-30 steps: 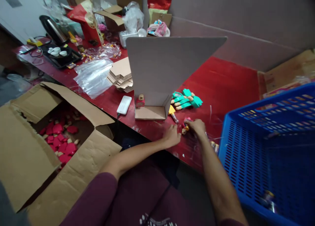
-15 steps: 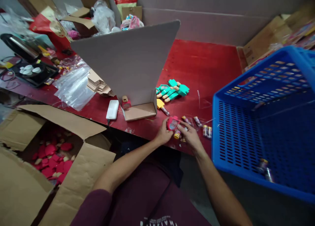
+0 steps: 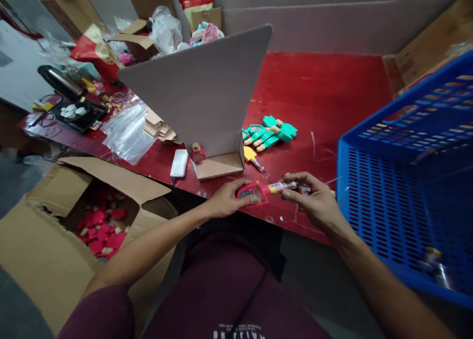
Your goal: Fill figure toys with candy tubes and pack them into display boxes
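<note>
Over the red table's front edge, my left hand [image 3: 227, 198] grips a red plastic piece [image 3: 253, 194] with a clear window. A small printed tube [image 3: 280, 186] with a yellow end meets the right end of that piece. My right hand [image 3: 314, 196] pinches the tube's far end, and more small tubes show between its fingers. Beyond my hands lie several green pieces [image 3: 271, 133] with tan ends and a yellow piece [image 3: 250, 153] with a tube attached. A small open carton [image 3: 220, 165] with a tall raised flap holds one red piece [image 3: 198, 152].
A blue basket [image 3: 342, 191] with a few tubes stands at right. An open cardboard box [image 3: 111, 169] of red pieces sits lower left. A white power bank [image 3: 179, 163], plastic bags [image 3: 129, 134] and a black tray [image 3: 79, 119] lie along the table's left.
My right hand has moved right and now holds a tube against the red piece. The red piece has turned sideways in my left hand. The view has shifted.
</note>
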Demonstrator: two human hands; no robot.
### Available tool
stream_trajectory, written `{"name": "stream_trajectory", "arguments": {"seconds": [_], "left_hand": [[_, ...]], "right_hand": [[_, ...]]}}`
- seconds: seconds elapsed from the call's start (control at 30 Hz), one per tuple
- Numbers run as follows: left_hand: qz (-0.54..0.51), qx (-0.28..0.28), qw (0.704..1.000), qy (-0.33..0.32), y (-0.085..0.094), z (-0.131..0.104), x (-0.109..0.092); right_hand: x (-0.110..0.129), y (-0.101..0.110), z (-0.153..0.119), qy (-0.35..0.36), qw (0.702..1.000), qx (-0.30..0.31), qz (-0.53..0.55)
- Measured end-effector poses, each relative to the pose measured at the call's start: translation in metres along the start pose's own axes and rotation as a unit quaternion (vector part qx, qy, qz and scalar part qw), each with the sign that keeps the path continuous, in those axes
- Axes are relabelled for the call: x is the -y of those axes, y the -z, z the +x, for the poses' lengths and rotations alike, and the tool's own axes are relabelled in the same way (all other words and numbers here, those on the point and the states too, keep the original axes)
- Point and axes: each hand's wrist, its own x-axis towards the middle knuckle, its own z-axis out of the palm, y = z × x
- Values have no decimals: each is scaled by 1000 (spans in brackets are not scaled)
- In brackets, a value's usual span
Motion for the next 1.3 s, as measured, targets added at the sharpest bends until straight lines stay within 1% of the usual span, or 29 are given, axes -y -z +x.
{"name": "stream_trajectory", "arguments": {"seconds": [0.1, 0.17, 0.3, 0.4, 0.5, 0.57, 0.6, 0.73, 0.83, 0.9, 0.93, 1.0, 1.07, 1.1, 1.13, 1.17, 1.2, 1.23, 1.27, 1.3], "left_hand": [[38, -1, 999, 2, 6, -10, 2], [68, -5, 998, 12, 8, -16, 1], [178, -21, 983, 37, 11, -25, -3], [211, -21, 976, 44, 16, -29, -4], [202, 18, 978, 46, 23, -31, 0], [170, 48, 983, 38, 27, -32, 5], [149, 52, 987, 33, 28, -32, 7], [82, 25, 996, 31, 26, -35, 16], [95, 26, 995, 34, 24, -39, 15], [155, 20, 987, 36, 22, -42, 12], [197, 11, 980, 34, 21, -44, 11], [278, -2, 960, 15, 21, -46, 11], [328, 5, 945, -9, 24, -47, 11], [335, 18, 942, -12, 27, -47, 12], [328, 34, 944, -5, 32, -46, 12], [308, 52, 950, 7, 37, -45, 12], [281, 71, 957, 19, 42, -44, 11], [258, 90, 962, 28, 46, -43, 9], [248, 101, 963, 28, 50, -44, 8], [259, 103, 960, 16, 52, -44, 6]], "right_hand": [[2, -7, -5, 22, 1000, 2, -20], [3, -13, -9, 6, 1000, 9, -12], [4, -24, -16, -22, 1000, 17, -6], [1, -29, -17, -23, 999, 30, -26], [-1, -30, -17, -16, 996, 60, -60], [-1, -31, -18, -11, 994, 75, -75], [-1, -32, -19, -10, 994, 76, -77], [0, -37, -24, -17, 995, 53, -81], [1, -41, -26, -19, 995, 38, -88], [2, -44, -27, -44, 995, 47, -76], [3, -44, -27, -72, 993, 60, -65], [5, -46, -27, -151, 984, 89, -43], [4, -46, -27, -221, 966, 126, -45], [4, -46, -27, -223, 963, 139, -60], [4, -45, -27, -192, 967, 144, -88], [4, -45, -27, -134, 973, 142, -122], [4, -44, -27, -62, 977, 134, -156], [4, -44, -26, 7, 975, 126, -182], [5, -44, -26, 49, 972, 127, -193], [5, -44, -26, 52, 971, 139, -187]]}}
